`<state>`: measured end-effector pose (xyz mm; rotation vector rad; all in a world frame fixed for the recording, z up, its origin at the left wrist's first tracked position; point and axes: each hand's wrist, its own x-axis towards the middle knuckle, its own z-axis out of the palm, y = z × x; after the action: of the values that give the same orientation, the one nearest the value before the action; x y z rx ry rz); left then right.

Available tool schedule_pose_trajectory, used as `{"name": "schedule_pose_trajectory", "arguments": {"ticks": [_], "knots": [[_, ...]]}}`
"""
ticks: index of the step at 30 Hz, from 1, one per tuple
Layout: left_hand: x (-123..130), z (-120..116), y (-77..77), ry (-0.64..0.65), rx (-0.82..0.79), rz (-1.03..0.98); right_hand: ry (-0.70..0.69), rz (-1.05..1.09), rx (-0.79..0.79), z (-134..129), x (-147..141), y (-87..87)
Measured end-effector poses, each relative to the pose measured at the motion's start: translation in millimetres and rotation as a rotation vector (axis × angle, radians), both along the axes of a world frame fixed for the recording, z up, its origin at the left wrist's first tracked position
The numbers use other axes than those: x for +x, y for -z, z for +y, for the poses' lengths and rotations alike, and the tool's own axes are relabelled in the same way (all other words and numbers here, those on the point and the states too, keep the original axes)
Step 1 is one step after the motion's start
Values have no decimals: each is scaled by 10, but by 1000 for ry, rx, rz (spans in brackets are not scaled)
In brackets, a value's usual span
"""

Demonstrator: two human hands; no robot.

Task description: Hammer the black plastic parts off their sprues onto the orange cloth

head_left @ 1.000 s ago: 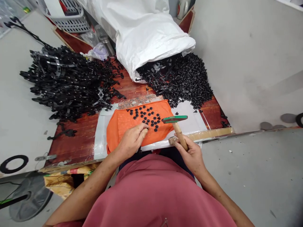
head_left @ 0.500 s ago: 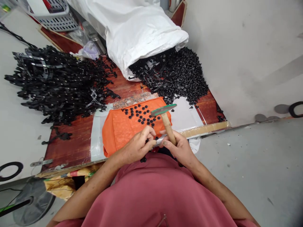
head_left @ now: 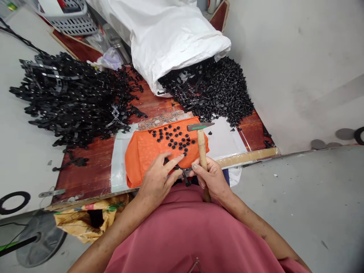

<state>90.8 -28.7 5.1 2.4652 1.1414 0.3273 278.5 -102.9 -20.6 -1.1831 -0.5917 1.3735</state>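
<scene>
My left hand point(head_left: 157, 178) is spread low over an orange cloth-covered pad point(head_left: 136, 151), its index fingertip at one of the small black round-headed studs point(head_left: 185, 154) scattered there. Beneath and beside its fingers lies a dark jointed strip point(head_left: 186, 179), partly hidden; whether the hand supports it is unclear. My right hand point(head_left: 212, 176) is closed around the wooden handle of a hammer point(head_left: 202, 148). The hammer stands head up, its green-marked metal head over the pad's right side.
A large heap of black linked straps point(head_left: 74, 94) covers the left of the red-brown table point(head_left: 93, 155). Loose black studs point(head_left: 224, 91) spill from a white sack point(head_left: 176, 41) at the back. A grey basket point(head_left: 75, 24) stands back left; a yellow bag point(head_left: 82, 223) hangs below the front edge.
My left fingers have gone from a pinch to spread, reaching forward to the studs. The hammer has turned more upright, with its handle lower in my right hand.
</scene>
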Motion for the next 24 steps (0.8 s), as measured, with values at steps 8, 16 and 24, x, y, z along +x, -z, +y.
{"name": "schedule_pose_trajectory", "arguments": {"ticks": [8, 16, 24], "knots": [[22, 23, -62, -59, 31, -45, 63, 15, 12, -6, -36, 35], [200, 109, 71, -112, -384, -348, 44, 0, 34, -24, -50, 53], [140, 181, 17, -72, -721, -310, -7, -87, 7, -17, -57, 56]]}}
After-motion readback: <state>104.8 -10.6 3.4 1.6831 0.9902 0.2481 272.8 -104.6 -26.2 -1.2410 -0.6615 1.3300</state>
